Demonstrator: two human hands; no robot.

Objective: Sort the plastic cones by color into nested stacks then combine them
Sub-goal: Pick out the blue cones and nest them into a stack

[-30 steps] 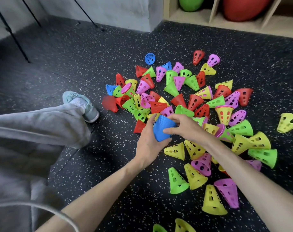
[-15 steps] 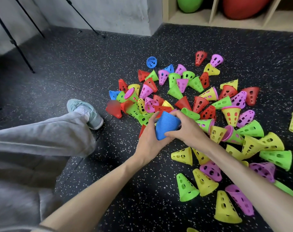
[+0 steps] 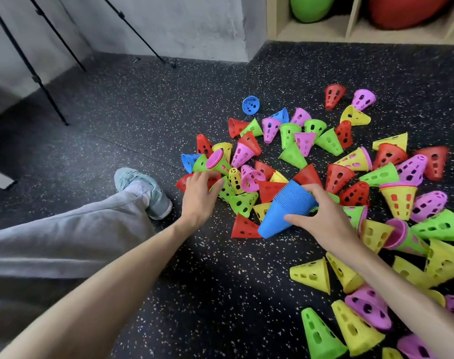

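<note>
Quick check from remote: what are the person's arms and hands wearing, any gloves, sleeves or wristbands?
Nothing: left hand and right hand are bare, without gloves, rings or wristbands, and both forearms are bare with no sleeves in view.

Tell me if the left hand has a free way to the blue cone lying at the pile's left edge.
Probably yes: the left hand sits just below that blue cone, though a green cone overlaps its right side.

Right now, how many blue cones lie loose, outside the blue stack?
3: the first blue cone alone at the pile's far edge, the second blue cone right of it, the third blue cone at the left edge beyond the left hand. Others may be hidden.
</note>
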